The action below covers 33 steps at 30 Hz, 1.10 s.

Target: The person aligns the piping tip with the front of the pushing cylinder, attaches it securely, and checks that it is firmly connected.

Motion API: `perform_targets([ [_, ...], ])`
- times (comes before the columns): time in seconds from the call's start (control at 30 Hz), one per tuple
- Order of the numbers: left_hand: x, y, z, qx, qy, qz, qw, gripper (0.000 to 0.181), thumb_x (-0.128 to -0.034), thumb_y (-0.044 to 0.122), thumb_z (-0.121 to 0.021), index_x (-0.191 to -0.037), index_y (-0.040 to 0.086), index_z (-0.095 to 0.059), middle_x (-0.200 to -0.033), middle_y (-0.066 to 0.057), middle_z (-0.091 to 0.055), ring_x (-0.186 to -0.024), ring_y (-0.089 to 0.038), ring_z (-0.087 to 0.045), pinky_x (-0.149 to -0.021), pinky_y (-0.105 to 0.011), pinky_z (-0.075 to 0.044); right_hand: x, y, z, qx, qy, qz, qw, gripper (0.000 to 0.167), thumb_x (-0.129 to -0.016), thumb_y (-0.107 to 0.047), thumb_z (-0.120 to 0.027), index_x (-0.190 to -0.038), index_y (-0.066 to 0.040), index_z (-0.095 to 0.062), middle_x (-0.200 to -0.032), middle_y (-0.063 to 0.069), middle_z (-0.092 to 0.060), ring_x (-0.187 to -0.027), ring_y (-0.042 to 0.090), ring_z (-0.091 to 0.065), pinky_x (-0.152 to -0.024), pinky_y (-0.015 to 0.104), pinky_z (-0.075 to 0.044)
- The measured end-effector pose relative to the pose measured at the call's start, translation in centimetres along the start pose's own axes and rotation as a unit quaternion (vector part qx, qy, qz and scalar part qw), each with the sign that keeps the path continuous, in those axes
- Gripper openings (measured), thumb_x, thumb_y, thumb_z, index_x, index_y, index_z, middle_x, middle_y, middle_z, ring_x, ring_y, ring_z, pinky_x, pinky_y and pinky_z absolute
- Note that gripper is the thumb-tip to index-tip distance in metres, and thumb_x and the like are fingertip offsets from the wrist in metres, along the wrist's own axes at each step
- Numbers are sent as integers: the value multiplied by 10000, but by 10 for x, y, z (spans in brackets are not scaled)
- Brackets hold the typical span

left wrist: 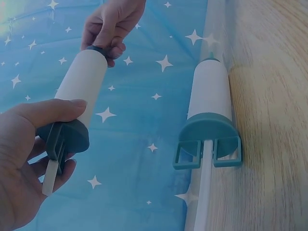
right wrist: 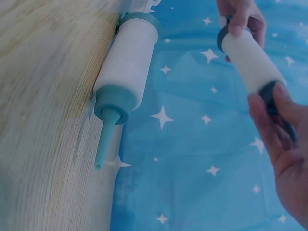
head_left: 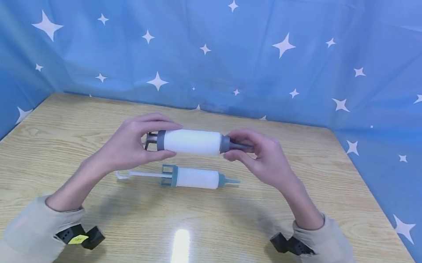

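Note:
Both hands hold one white-barrelled icing syringe [head_left: 195, 142] level above the table. Thumb and fingers of my left hand [head_left: 129, 141] grip it round the dark flanged collar, where folded-looking handles and a short piece of pale rod show in the left wrist view. My right hand [head_left: 265, 156] pinches the dark cap [right wrist: 270, 95] at the nozzle end, and the thin nozzle runs back under the palm. A second icing syringe [head_left: 197, 178], with teal ends, lies on the table just nearer than the held one. Its white plunger rod [left wrist: 205, 185] is drawn out to the left.
The wooden table [head_left: 219, 248] carries a bright light reflection near its front. A blue star-patterned curtain [head_left: 220, 61] rises behind and along both sides. Small black cameras [head_left: 86, 237] sit on the sleeves at each wrist.

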<state>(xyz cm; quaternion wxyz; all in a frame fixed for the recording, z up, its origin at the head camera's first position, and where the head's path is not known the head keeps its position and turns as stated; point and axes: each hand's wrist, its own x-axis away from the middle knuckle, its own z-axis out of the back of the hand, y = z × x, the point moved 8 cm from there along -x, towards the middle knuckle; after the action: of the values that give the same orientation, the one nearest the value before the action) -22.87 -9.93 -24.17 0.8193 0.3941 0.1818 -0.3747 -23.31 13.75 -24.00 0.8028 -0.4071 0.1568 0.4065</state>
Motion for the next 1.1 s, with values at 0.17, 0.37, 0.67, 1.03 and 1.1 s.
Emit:
perform_targets([
  [0.17, 0, 1, 0, 11, 0, -97, 10000, 500, -746, 45, -890, -1219, 86, -733, -1211, -93, -688, -994, -231, -662, -670, -331, -557, 1, 0, -1, -168, -103, 11, 9998, 232, -859, 65, -751, -1081, 38, -691, -914, 64, -744, -752, 134, -731, -711, 268, -596],
  [0.37, 0, 4, -1, 38, 25, -272, 9996, 500, -745, 46, -891, -1218, 82, -732, -1208, -85, -693, -1004, -226, -665, -691, -323, -537, 2, 2, -1, -273, -12, 30, 9996, 99, -922, 42, -685, -1016, 17, -707, -814, 34, -733, -670, 103, -694, -684, 253, -591],
  [0.67, 0, 4, -2, -14, 15, -308, 9995, 493, -739, 38, -891, -1205, 67, -733, -1208, -105, -691, -1027, -253, -667, -729, -360, -535, 0, -5, 2, -476, 375, 376, 9975, 298, -789, 189, -743, -1033, 57, -634, -934, 106, -705, -771, 158, -710, -683, 254, -587],
  [1.03, 0, 2, 0, -40, 106, -251, 9996, 500, -731, 28, -895, -1203, 75, -736, -1201, -96, -692, -1017, -245, -663, -720, -344, -521, 0, -4, 2, -177, 20, 332, 9993, 364, -780, 131, -791, -1112, 50, -665, -1047, 113, -722, -923, 199, -731, -801, 264, -582],
  [1.1, 0, 2, 1, -33, 117, -268, 9996, 501, -730, 26, -895, -1202, 73, -735, -1202, -97, -692, -1021, -248, -663, -723, -346, -520, 0, -4, 2, -78, 4, 237, 9997, 348, -797, 104, -792, -1118, 37, -675, -1048, 102, -729, -932, 206, -734, -803, 260, -581],
])
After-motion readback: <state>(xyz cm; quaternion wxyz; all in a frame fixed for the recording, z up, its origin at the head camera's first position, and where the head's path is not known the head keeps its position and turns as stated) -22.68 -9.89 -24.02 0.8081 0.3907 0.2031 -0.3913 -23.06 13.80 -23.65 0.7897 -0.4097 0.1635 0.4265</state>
